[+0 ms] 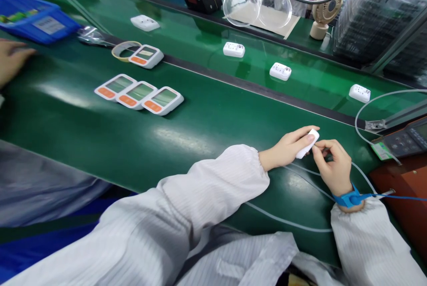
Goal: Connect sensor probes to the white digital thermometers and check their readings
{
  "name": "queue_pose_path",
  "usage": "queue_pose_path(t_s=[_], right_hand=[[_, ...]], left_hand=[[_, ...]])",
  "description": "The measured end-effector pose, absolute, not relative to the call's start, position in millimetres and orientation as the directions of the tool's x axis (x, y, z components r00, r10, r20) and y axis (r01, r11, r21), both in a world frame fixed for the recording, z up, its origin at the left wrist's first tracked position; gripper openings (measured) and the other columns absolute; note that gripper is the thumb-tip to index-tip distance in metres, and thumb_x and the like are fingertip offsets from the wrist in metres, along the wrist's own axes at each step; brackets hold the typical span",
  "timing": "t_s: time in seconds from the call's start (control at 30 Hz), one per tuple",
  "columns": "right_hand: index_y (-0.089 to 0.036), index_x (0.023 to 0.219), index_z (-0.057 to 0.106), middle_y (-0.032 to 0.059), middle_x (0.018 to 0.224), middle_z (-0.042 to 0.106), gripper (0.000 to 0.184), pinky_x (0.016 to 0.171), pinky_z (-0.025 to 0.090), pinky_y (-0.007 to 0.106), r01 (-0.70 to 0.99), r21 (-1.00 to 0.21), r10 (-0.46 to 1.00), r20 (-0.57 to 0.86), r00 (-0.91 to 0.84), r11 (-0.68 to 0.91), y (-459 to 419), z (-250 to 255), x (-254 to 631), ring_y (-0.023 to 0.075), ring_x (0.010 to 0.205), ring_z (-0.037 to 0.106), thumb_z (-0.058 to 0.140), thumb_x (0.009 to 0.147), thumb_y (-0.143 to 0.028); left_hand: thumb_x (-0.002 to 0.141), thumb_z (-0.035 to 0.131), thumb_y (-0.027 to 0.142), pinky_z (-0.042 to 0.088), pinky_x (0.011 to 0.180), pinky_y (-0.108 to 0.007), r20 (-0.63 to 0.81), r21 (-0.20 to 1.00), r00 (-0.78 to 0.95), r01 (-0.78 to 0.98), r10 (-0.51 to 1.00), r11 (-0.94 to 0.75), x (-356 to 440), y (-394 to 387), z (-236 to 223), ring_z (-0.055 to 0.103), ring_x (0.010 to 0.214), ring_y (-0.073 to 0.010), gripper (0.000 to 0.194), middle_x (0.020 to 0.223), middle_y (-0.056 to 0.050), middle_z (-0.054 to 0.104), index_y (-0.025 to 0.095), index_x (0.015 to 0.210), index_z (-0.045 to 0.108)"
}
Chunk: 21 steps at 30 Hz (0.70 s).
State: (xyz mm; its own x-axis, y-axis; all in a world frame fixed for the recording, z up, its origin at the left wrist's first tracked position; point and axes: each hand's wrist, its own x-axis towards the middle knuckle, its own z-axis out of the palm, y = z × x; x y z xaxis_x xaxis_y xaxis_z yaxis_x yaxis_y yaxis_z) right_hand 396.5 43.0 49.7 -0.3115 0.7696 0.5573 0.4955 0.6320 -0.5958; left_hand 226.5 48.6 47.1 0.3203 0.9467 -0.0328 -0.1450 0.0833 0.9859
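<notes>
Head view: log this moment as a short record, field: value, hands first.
left hand: the left hand grips a small white device
right hand: the right hand has its fingertips at the device's edge; contact unclear
right wrist: blue strap
near surface: three orange-panelled units in an overlapping row; a fourth beside a tape roll
beyond dark strip: four white units, spaced apart
left edge: another person's hand, near a blue bin

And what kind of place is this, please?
Probably an electronics assembly line: small white devices lie spaced along a green strip, the worker wears a corded blue wrist strap, and clear trays are stacked behind.
</notes>
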Motion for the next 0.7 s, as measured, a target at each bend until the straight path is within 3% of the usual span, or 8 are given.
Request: queue_pose_path(t_s=[0.2,0.7], right_hand=[[-0.021,0.09,0.064,0.0017,0.08,0.065,0.009,0.065,0.048,0.029,0.541,-0.541,0.747,0.599,-0.289,0.644,43.8,48.8,397.1,0.0172,0.068,0.059,0.06,0.097,-0.023],[-0.022,0.085,0.062,0.0019,0.075,0.063,0.016,0.063,0.048,0.031,0.534,-0.565,0.768,0.556,-0.318,0.629,42.0,45.7,398.8,0.0181,0.065,0.057,0.057,0.098,-0.027]], left_hand=[[0.088,0.059,0.058,0.044,0.064,-0.027,-0.07,0.942,0.318,-0.292,0.946,0.168,229.1,50.6,43.9,0.054,0.069,-0.0131,0.064,0.092,-0.005,0.058,0.013,0.134,0.053],[0.096,0.046,0.051,0.042,0.072,-0.027,0.034,0.999,0.312,-0.022,0.95,-0.028,226.7,47.6,45.7,0.052,0.079,-0.0161,0.052,0.092,-0.004,0.06,0.017,0.133,0.054]])
